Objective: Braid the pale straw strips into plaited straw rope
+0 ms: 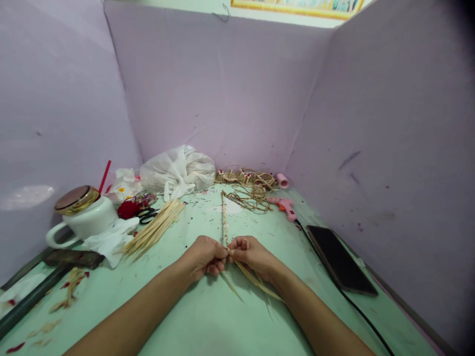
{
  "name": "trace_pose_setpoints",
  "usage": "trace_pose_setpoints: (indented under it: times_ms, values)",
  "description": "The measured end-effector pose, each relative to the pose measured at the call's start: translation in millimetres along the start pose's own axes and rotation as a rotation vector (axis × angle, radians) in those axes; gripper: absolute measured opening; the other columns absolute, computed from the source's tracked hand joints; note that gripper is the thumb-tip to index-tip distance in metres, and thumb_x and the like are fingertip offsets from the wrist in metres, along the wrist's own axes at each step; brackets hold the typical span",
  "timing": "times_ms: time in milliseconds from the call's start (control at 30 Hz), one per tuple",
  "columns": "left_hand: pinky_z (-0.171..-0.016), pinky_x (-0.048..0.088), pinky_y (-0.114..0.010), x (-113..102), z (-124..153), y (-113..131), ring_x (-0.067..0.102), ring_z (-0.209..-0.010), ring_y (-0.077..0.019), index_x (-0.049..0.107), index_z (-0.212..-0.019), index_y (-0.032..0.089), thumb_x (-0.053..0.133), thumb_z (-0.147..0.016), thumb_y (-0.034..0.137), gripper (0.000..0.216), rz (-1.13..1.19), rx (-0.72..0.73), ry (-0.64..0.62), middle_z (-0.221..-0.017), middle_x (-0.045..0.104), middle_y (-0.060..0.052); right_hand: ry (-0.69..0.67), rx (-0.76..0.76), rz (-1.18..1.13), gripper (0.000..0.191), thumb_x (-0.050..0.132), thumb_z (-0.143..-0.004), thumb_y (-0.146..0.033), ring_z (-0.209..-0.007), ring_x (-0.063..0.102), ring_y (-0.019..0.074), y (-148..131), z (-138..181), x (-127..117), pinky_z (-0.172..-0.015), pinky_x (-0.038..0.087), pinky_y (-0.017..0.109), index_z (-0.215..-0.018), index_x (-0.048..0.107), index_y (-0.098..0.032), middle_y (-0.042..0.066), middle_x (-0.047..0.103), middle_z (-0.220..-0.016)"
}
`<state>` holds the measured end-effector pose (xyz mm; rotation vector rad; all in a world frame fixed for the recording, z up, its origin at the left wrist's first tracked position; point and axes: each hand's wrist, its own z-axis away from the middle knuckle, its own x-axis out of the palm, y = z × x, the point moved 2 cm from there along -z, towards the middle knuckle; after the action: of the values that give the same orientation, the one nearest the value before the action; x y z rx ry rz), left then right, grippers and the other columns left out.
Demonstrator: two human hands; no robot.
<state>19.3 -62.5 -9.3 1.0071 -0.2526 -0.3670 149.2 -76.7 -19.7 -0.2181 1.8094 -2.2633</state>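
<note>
pinching the near end of a slim straw braid (pixel 224 217), the left hand (pixel 207 253) and right hand (pixel 251 253) meet over the green tabletop (pixel 178 306). the braid runs straight away from the fingers, its far tip near the tangled jute twine (pixel 259 190). that stretch looks already plaited; the loose strands (pixel 256 281) trailing from the pinch towards the wearer are unwoven, so the work seems partway, with those tails left. a bundle of pale straw strips (pixel 158 230) lies apart on the left, unplaited. both forearms slant inward from the lower edge, thumbs against forefingers, remaining fingers curled; exactly which strand each hand grips i cannot tell.
</note>
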Motion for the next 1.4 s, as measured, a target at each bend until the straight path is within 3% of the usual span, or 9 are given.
trace_pose_setpoints:
  times_ms: [200,367,467,600,833,933,1133,1233,1400]
  values:
    - [-0.026,0.014,-0.018,4.4,2.3,3.0,0.027,-0.024,-0.0046,0.042,-0.043,0.015,0.054,-0.054,0.017,0.016,-0.194,0.027,0.119,-0.03,0.034,0.006,0.104,-0.172,0.387,0.004,0.051,-0.063,-0.016,-0.053,0.046,0.0084,2.4,-1.5,-3.2,-0.049,0.033,0.019,-0.066,0.052,-0.014,-0.001,0.056,-0.058]
    - [-0.028,0.008,-0.019,8.1,1.4,-0.1,0.018,-0.024,-0.0032,0.036,-0.042,0.017,0.052,-0.054,0.015,0.02,-0.182,0.097,0.101,-0.029,0.025,0.008,0.171,-0.266,0.699,0.011,0.047,-0.064,-0.014,-0.057,0.048,0.0099,-0.3,4.2,-3.2,-0.05,0.031,0.019,-0.068,0.057,-0.014,0.001,0.059,-0.061]
    - [-0.028,0.007,-0.02,6.5,1.8,-1.2,0.017,-0.024,-0.0034,0.037,-0.043,0.017,0.049,-0.055,0.016,0.018,-0.165,0.107,0.055,-0.03,0.026,0.008,0.16,-0.254,0.669,0.012,0.046,-0.064,-0.013,-0.055,0.046,0.0094,-0.8,4.0,-3.5,-0.05,0.031,0.019,-0.067,0.057,-0.014,0.001,0.057,-0.059]
    - [-0.028,0.007,-0.019,1.9,3.4,1.6,0.02,-0.025,-0.0033,0.039,-0.046,0.017,0.05,-0.056,0.02,0.016,-0.148,0.085,-0.021,-0.034,0.031,0.007,0.099,-0.151,0.363,0.006,0.048,-0.063,-0.016,-0.048,0.04,0.0071,0.3,0.4,-4.2,-0.047,0.03,0.019,-0.064,0.053,-0.014,-0.002,0.051,-0.053]
    - [-0.031,0.009,-0.02,-0.5,3.6,5.1,0.018,-0.027,-0.0029,0.039,-0.044,0.017,0.053,-0.056,0.022,0.019,-0.198,0.096,0.034,-0.033,0.029,0.008,0.055,-0.074,0.157,0.006,0.053,-0.059,-0.019,-0.044,0.037,0.0055,2.0,-2.9,-0.4,-0.045,0.029,0.019,-0.059,0.05,-0.014,-0.004,0.049,-0.049]
    - [-0.034,0.009,-0.02,-0.1,2.8,5.8,0.018,-0.031,-0.0028,0.039,-0.044,0.016,0.052,-0.054,0.016,0.017,-0.256,0.109,0.088,-0.034,0.028,0.008,0.083,-0.105,0.239,0.005,0.052,-0.059,-0.018,-0.046,0.04,0.0065,5.2,-4.3,-0.6,-0.046,0.031,0.019,-0.06,0.053,-0.013,-0.002,0.051,-0.051]
    - [-0.037,0.006,-0.022,3.2,-4.7,3.4,0.014,-0.034,-0.0027,0.034,-0.04,0.016,0.048,-0.052,0.012,0.019,-0.373,0.187,0.143,-0.033,0.02,0.008,0.275,-0.088,0.67,0.015,0.053,-0.063,-0.025,-0.051,0.046,0.0098,-5.4,8.5,-2.9,-0.045,0.029,0.019,-0.061,0.062,-0.013,0.002,0.059,-0.054]
    - [-0.038,0.005,-0.022,5.7,-2.9,3.8,0.014,-0.034,-0.0027,0.034,-0.041,0.016,0.046,-0.05,0.009,0.017,-0.303,0.145,0.147,-0.033,0.02,0.009,0.296,-0.078,0.8,0.017,0.05,-0.064,-0.024,-0.049,0.046,0.0098,-15.3,19.4,2.2,-0.044,0.026,0.02,-0.059,0.062,-0.013,0.003,0.059,-0.052]
    - [-0.037,0.007,-0.021,7.8,7.9,8.4,0.013,-0.033,-0.0024,0.034,-0.041,0.016,0.045,-0.05,0.009,0.016,-0.13,0.073,0.092,-0.032,0.019,0.009,0.264,-0.207,0.949,0.016,0.048,-0.065,-0.019,-0.047,0.045,0.0094,-23.8,30.4,14.2,-0.045,0.024,0.021,-0.059,0.062,-0.015,0.003,0.061,-0.054]
